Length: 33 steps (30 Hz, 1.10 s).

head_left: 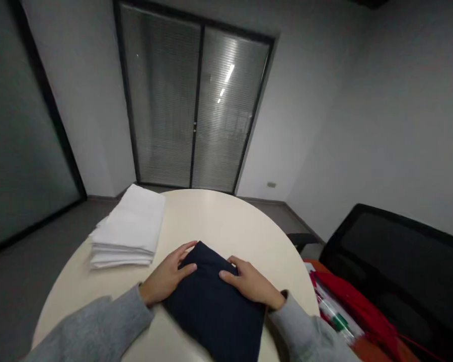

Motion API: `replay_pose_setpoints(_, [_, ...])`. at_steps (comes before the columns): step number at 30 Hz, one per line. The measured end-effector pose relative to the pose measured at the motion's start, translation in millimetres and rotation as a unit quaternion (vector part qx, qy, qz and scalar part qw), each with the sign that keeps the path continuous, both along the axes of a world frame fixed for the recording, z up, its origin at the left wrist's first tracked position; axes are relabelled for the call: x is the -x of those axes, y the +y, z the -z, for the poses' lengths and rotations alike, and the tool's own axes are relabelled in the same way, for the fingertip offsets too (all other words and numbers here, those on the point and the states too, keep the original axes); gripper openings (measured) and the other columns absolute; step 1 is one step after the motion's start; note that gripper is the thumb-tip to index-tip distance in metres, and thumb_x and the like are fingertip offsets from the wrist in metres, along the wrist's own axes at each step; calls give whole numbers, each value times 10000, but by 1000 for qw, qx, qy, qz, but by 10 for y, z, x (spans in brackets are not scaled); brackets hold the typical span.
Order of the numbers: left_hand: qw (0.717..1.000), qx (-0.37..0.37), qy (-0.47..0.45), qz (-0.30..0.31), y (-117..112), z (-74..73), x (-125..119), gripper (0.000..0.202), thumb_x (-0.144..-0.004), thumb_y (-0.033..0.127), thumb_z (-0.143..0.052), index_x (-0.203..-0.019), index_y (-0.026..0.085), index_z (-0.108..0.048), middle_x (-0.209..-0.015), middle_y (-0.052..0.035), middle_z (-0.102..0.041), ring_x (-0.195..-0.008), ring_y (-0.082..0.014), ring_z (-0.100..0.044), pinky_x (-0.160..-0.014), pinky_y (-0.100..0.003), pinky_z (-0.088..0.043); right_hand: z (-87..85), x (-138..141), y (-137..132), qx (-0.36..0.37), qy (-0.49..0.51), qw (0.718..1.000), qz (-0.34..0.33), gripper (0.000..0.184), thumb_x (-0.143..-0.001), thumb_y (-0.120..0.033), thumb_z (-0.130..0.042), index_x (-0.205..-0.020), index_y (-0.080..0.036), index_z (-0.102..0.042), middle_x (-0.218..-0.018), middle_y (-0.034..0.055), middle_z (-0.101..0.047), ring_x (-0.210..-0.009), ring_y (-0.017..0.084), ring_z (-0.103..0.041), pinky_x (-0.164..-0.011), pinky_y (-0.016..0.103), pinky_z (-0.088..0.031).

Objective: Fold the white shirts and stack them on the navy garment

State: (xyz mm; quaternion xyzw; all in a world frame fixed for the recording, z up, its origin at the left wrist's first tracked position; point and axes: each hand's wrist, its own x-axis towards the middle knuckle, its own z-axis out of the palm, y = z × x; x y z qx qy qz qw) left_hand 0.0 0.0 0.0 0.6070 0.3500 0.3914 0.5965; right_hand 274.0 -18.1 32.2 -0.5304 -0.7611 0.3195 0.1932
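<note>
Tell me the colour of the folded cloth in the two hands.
The folded cloth is dark navy blue, with no visible pattern; see the head view.

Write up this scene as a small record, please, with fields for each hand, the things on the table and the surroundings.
Left hand: holding the left edge of the dark cloth, thumb on top
Right hand: holding its right edge, thumb on top
Dark cloth: folded
White stack: folded layers, on the left side
Table: round, cream
Chair: black, right of the table
Background: glass panels with blinds
</note>
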Motion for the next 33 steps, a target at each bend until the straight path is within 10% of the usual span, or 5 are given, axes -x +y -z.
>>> replay_pose_setpoints(6, [989, -81, 102, -72, -25, 80, -43, 700, -973, 525, -597, -1574, 228, -395, -1439, -138, -625, -1296, -293, -613, -1129, -471, -472, 9, -140, 38, 8, 24, 999, -29, 397, -940, -574, -641, -1109, -230, -745, -1049, 26, -790, -933, 236, -712, -861, 330, -538])
replay_pose_setpoints(11, [954, -148, 198, -168, -27, 122, -46, 670, -972, 467, -535, -1559, 194, -365, -1450, -166, -561, -1063, -236, -648, -983, -437, -543, 85, -644, 518, -12, -43, 992, 114, 399, -951, -561, -615, -1093, -208, -736, -1068, 48, -789, -975, 236, -724, -850, 310, -537])
replay_pose_setpoints(19, [929, -231, 267, -107, -137, 156, -67, 579, -1010, 342, -465, -1579, 284, -371, -1400, -112, -544, -1034, -188, -646, -918, -343, -586, -31, -1140, 1326, -90, -197, 901, 377, 509, -1001, -439, -515, -1382, -105, -562, -1308, 243, -669, -1210, 352, -640, -998, 463, -469])
replay_pose_setpoints(25, [912, -267, 295, -99, -165, 198, -52, 557, -1032, 303, -450, -1584, 303, -372, -1555, -120, -452, -1101, -184, -675, -976, -318, -597, 148, -630, 1400, -193, -267, 898, 290, 640, -1033, -537, -417, -1603, -253, -360, -1720, 112, -256, -1582, 359, -142, -1252, 546, -55])
replay_pose_setpoints(33, [889, -347, 299, -11, -230, 227, -17, 729, -999, 234, -538, -1646, 411, -253, -1668, -76, -381, -1314, -252, -635, -1060, -338, -568, 478, -548, 1659, -112, -305, 923, 207, 718, -986, -642, -401, -1630, -333, -321, -1716, 61, -286, -1555, 428, -199, -1192, 715, -58])
